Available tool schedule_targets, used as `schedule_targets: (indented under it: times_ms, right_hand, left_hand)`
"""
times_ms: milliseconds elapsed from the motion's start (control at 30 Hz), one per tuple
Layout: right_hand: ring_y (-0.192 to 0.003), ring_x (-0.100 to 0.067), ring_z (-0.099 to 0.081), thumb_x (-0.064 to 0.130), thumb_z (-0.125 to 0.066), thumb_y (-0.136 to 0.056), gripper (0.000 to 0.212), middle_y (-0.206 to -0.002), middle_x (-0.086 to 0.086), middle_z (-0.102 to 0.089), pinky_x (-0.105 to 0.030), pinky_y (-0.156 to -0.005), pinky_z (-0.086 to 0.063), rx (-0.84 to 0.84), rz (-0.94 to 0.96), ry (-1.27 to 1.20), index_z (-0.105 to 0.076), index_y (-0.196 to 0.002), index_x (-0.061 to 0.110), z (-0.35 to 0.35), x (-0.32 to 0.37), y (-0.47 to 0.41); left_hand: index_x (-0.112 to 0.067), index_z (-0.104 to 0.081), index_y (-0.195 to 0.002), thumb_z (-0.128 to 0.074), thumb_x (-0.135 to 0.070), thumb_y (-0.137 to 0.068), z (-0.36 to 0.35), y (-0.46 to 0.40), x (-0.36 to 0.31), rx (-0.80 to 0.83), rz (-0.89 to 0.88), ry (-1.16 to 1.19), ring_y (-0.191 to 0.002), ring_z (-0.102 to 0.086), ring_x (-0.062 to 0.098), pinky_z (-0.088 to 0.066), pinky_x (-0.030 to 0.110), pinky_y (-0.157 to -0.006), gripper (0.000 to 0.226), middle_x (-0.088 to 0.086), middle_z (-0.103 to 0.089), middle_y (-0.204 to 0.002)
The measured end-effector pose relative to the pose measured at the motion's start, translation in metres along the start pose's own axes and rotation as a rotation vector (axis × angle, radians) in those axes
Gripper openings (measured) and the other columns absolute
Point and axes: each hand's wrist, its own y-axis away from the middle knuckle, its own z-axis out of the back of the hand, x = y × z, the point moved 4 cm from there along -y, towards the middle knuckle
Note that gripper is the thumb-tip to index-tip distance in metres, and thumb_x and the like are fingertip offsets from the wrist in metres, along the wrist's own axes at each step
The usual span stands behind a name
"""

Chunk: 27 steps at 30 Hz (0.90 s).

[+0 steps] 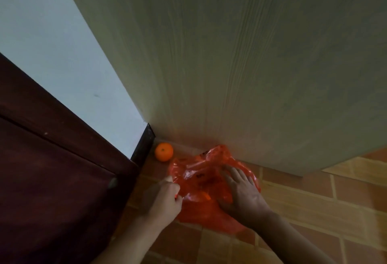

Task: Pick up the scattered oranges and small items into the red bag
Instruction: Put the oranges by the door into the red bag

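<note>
red bag: (201,182) crumpled thin plastic, laid flat-ish on the brick-pattern floor (314,205), pushed up close to the bottom of the pale wood-grain panel (240,65). Some dark print can be made out on it, but it's too blurry to be read.

left hand: (162,197) fingers curled in, the bag's left edge is pinched and held by it.

right hand: (240,190) fingers stretched out mostly straight, laid on the right side of the bag around its opening. Nothing looks to be gripped; whether the fingertips are tucked inside the plastic can't be told.

orange: (164,151) left sitting on the floor in the corner, just beside the dark skirting (144,144) and just off the bag's upper-left edge, not touched by either hand.

inside the bag: a small orange-ish patch is seen through the plastic near the right thumb, can't be made out.

dark red door: (52,169) seen along the left side.
</note>
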Motion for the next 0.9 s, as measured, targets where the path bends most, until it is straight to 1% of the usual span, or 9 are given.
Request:
schedule_targets:
  times_ms: [167,233,300,400,500,600,700,800,900]
  right_hand:
    - [-0.159,-0.02,-0.005,0.065,-0.059,-0.092,0.102,-0.173,0.006,0.001,-0.046,-0.127,-0.012,0.12,-0.069,0.054,0.003,-0.165,0.031,-0.02,-0.006,0.007]
    - [-0.159,-0.02,-0.006,0.067,-0.056,-0.093,0.102,-0.173,0.005,0.002,-0.046,-0.128,-0.009,0.164,-0.083,0.07,0.005,-0.165,0.029,-0.027,-0.01,0.014]
    - [-0.159,-0.021,-0.006,0.071,-0.05,-0.094,0.1,-0.173,0.005,0.001,-0.047,-0.128,-0.008,0.196,-0.108,0.038,0.005,-0.165,0.028,-0.035,-0.013,0.022]
    - [-0.159,-0.023,-0.007,0.069,-0.054,-0.093,0.103,-0.173,0.001,0.001,-0.047,-0.128,-0.014,0.256,-0.112,0.094,0.004,-0.165,0.024,-0.046,-0.014,0.035]
    - [-0.158,-0.024,-0.014,0.069,-0.044,-0.097,0.09,-0.173,0.001,-0.007,-0.047,-0.127,-0.019,0.187,-0.067,0.117,-0.008,-0.165,0.023,-0.041,0.0,0.045]
    - [-0.143,-0.025,-0.041,0.07,-0.04,-0.097,0.07,-0.157,0.002,-0.04,-0.049,-0.117,-0.037,-0.05,0.011,0.156,-0.042,-0.152,0.026,-0.025,0.02,0.054]
    - [-0.13,-0.024,-0.05,0.063,-0.05,-0.097,0.052,-0.143,0.002,-0.051,-0.048,-0.105,-0.046,-0.261,0.112,0.178,-0.058,-0.135,0.029,-0.01,0.035,0.061]
    - [-0.134,-0.027,-0.05,0.058,-0.054,-0.098,0.051,-0.146,-0.002,-0.052,-0.051,-0.106,-0.047,-0.366,0.224,0.2,-0.058,-0.138,0.027,0.011,0.048,0.057]
    - [-0.151,-0.029,-0.034,0.059,-0.05,-0.098,0.066,-0.161,-0.004,-0.038,-0.056,-0.119,-0.03,-0.3,0.284,0.246,-0.04,-0.154,0.025,0.021,0.052,0.035]
  left_hand:
    - [-0.026,-0.037,-0.065,-0.058,-0.03,-0.1,-0.026,0.002,0.014,0.158,0.059,-0.041,-0.082,-0.06,0.01,-0.042,0.019,-0.064,0.041,-0.011,-0.05,-0.093]
    - [-0.025,-0.038,-0.066,-0.057,-0.03,-0.1,-0.034,0.006,0.017,0.223,0.086,-0.07,-0.083,-0.063,0.013,-0.045,0.022,-0.064,0.04,-0.009,-0.052,-0.093]
    - [-0.024,-0.038,-0.067,-0.058,-0.029,-0.1,-0.038,0.011,0.018,0.279,0.086,-0.092,-0.077,-0.058,0.013,-0.041,0.023,-0.061,0.039,-0.007,-0.051,-0.089]
    - [-0.025,-0.043,-0.067,-0.059,-0.032,-0.1,-0.038,0.015,0.019,0.378,0.077,-0.099,-0.069,-0.052,0.012,-0.033,0.022,-0.052,0.037,-0.008,-0.05,-0.08]
    - [-0.024,-0.055,-0.074,-0.059,-0.047,-0.099,-0.03,0.013,0.016,0.358,0.094,-0.061,-0.068,-0.053,0.013,-0.037,0.024,-0.056,0.034,-0.008,-0.051,-0.076]
    - [-0.025,-0.065,-0.101,-0.055,-0.056,-0.097,-0.009,0.003,0.007,0.161,0.128,-0.097,-0.098,-0.064,0.016,-0.05,0.026,-0.076,0.032,-0.004,-0.065,-0.108]
    - [-0.028,-0.054,-0.132,-0.061,-0.056,-0.093,0.002,-0.004,-0.006,-0.04,0.087,-0.152,-0.122,-0.055,0.022,-0.052,0.034,-0.091,0.048,0.0,-0.053,-0.134]
    - [-0.025,-0.052,-0.139,-0.07,-0.047,-0.086,-0.007,-0.004,-0.026,-0.121,-0.111,-0.053,-0.123,-0.052,0.028,-0.048,0.042,-0.098,0.06,0.002,-0.051,-0.137]
    - [-0.026,-0.04,-0.154,-0.061,-0.048,-0.093,-0.04,0.001,-0.036,0.034,-0.184,-0.079,-0.146,-0.037,0.03,-0.033,0.046,-0.117,0.068,0.004,-0.039,-0.158]
